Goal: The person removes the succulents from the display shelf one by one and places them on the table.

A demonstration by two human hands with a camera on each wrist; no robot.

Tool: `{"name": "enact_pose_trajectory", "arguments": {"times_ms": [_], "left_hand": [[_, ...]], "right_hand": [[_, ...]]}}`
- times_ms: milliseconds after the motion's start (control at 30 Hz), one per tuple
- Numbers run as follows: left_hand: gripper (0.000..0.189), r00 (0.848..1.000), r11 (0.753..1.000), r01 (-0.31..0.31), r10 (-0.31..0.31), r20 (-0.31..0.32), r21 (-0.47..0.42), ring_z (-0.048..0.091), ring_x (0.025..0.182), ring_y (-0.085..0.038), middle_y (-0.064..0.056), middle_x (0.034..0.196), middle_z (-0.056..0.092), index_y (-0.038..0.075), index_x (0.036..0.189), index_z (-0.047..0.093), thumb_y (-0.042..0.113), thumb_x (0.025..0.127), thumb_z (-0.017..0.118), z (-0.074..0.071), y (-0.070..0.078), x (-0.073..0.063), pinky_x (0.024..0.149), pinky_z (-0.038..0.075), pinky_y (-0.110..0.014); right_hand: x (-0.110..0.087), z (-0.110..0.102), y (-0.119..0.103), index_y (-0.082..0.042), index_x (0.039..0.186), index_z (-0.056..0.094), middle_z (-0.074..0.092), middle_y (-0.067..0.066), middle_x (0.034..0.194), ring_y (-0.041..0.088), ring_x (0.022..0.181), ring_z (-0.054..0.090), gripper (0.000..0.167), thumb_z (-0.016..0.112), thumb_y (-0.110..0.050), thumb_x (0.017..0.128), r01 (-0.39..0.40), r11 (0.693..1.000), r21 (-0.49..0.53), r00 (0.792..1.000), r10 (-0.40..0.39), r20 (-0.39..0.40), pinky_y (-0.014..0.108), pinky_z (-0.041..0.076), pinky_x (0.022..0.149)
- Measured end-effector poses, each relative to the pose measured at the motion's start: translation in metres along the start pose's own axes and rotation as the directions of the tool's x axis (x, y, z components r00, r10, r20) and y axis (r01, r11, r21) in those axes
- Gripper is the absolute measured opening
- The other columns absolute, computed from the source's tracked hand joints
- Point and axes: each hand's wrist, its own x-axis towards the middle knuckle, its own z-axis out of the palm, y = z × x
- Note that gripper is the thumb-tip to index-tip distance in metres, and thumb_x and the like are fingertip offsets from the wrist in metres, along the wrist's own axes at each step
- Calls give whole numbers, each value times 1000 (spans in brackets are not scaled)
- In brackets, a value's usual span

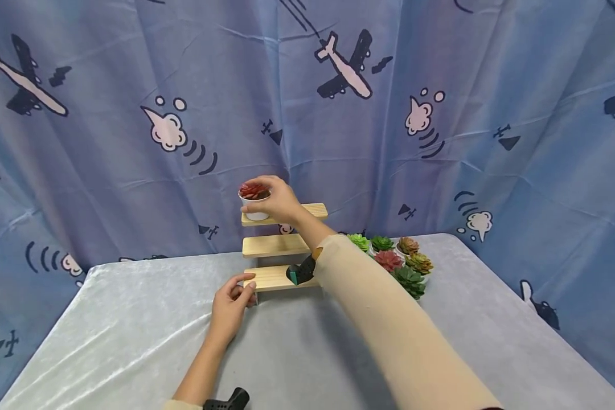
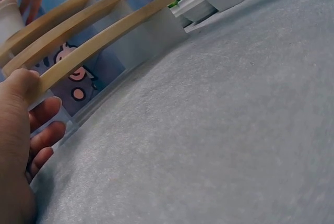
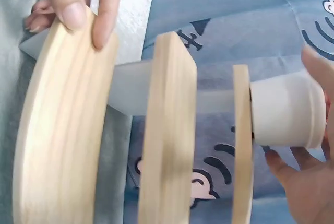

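Observation:
A three-tier wooden display stand point(image 1: 275, 245) with clear side panels stands on the table. On the left end of its top board sits a white pot point(image 3: 284, 110) holding a red artificial succulent point(image 1: 251, 191). My right hand point(image 1: 279, 200) reaches over the stand and holds this pot, thumb on one side and fingers on the other. My left hand point(image 1: 230, 307) grips the left end of the lowest board point(image 2: 99, 46). In the left wrist view its thumb lies over the board, with the other fingers curled below by the side panel.
Several potted succulents, among them a dark green one point(image 1: 410, 281) and a red one point(image 1: 388, 260), stand grouped right of the stand, partly behind my right sleeve point(image 1: 384, 307). A grey-white cloth covers the table point(image 1: 133, 341). A blue curtain point(image 1: 225, 85) with airplane prints hangs behind.

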Motion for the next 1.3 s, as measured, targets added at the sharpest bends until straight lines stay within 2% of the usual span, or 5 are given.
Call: {"name": "enact_pose_trajectory", "arguments": {"times_ms": [267, 533, 833, 1100, 1300], "left_hand": [[24, 999, 999, 45, -45, -4, 19, 63, 64, -10, -18, 73, 67, 3, 121, 69, 9, 98, 65, 1, 6, -2, 65, 56, -23], [25, 1000, 1000, 9, -9, -14, 14, 63, 64, -9, -17, 74, 67, 5, 121, 70, 14, 98, 67, 0, 8, -4, 65, 56, -22], [25, 1000, 1000, -12, 12, 12, 18, 63, 64, -6, -13, 72, 68, 5, 121, 70, 15, 98, 67, 0, 4, -2, 65, 56, -20], [24, 1000, 999, -11, 12, -3, 37, 64, 63, -8, -10, 71, 68, 5, 120, 70, 14, 98, 67, -4, 3, 0, 65, 56, -20], [25, 1000, 999, -19, 19, 11, 39, 64, 63, -7, -9, 71, 68, 4, 121, 70, 14, 98, 67, -1, 5, -1, 64, 56, -20]], "right_hand": [[-5, 0, -5, -8, 123, 70, 72, 8, 117, 20, 106, 69, 41, 82, -6, 84, -23, 1000, -9, 998, 22, -51, 27, 55, 94], [-22, -30, -21, -11, 125, 71, 69, 7, 123, 19, 108, 67, 44, 83, -9, 82, 27, 1000, 16, 998, -26, -59, 31, 53, 94], [-72, -79, -44, -10, 129, 69, 59, 7, 141, 21, 133, 52, 50, 85, -10, 82, 43, 999, 10, 995, -42, -87, 43, 44, 112], [-116, -111, -49, -10, 131, 68, 55, 5, 150, 27, 122, 64, 50, 83, -10, 83, 61, 997, 50, 987, -53, -149, 28, 57, 87], [-153, -130, -48, -12, 133, 66, 55, 1, 151, 26, 128, 62, 51, 82, -11, 85, 19, 999, 45, 972, -8, -235, 22, 57, 87]]}}
